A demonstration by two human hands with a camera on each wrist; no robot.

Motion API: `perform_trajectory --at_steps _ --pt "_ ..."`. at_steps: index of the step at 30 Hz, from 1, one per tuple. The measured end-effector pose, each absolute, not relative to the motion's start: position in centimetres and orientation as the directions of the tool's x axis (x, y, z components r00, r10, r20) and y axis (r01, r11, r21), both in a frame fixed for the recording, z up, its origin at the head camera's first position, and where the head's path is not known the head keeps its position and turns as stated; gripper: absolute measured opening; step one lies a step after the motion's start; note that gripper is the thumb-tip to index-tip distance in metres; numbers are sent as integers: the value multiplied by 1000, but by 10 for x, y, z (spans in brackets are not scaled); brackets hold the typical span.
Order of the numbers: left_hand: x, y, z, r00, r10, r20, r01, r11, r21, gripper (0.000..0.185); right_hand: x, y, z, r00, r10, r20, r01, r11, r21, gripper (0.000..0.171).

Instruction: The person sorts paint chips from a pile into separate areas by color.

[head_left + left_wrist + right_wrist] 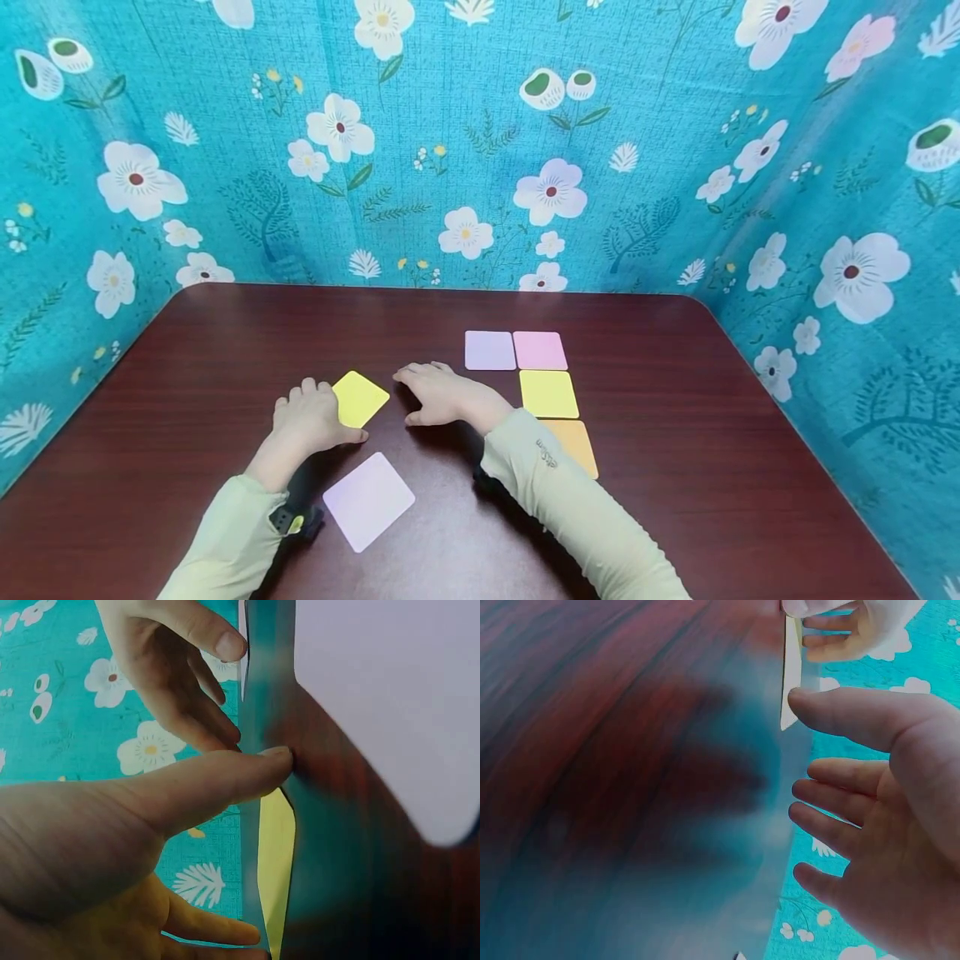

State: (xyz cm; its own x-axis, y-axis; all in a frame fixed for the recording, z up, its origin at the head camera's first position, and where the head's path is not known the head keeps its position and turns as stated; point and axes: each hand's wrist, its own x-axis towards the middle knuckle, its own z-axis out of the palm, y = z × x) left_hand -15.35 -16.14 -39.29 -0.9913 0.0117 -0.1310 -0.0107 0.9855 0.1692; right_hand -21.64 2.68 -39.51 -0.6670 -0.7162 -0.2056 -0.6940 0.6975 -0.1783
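Note:
A yellow square card (364, 400) lies turned corner-on at the table's centre-left. My left hand (307, 419) covers its left corner, fingers spread and thumb along its near side. Seen from the left wrist, the thumb (217, 776) reaches past the card (276, 855); whether the fingertips press it is hard to tell. To the card's right hovers my right hand (446, 395), low over the table. Its fingers are loosely extended and hold nothing, as the right wrist view confirms for that hand (900, 802). Closer to me, between both forearms, lies a pale lilac card (369, 502).
On the right, a lavender card (490, 350) and a pink card (540, 351) lie side by side. Below the pink one come a yellow card (549, 394) and an orange card (576, 446), partly behind my right sleeve. A floral teal curtain (420, 150) borders the dark table (675, 433).

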Motion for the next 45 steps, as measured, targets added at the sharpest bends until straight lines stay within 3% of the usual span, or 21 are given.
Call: perform_trajectory --at_steps 12,29,39,45 --pt "-159 -167 -396 -991 45 -129 20 981 191 70 -220 2 -401 -654 -723 -223 -698 690 -192 74" --pt "-172 -168 -404 -958 269 -99 218 909 355 69 -228 2 -404 -626 -750 -212 -723 661 -202 74" --pt "-172 -167 -400 -970 212 -121 159 925 346 68 -226 -5 -396 -642 -731 -230 -726 677 -124 77" --pt "-171 -167 -401 -961 254 -113 199 912 357 68 -223 -4 -396 -636 -736 -233 -738 668 -99 72"
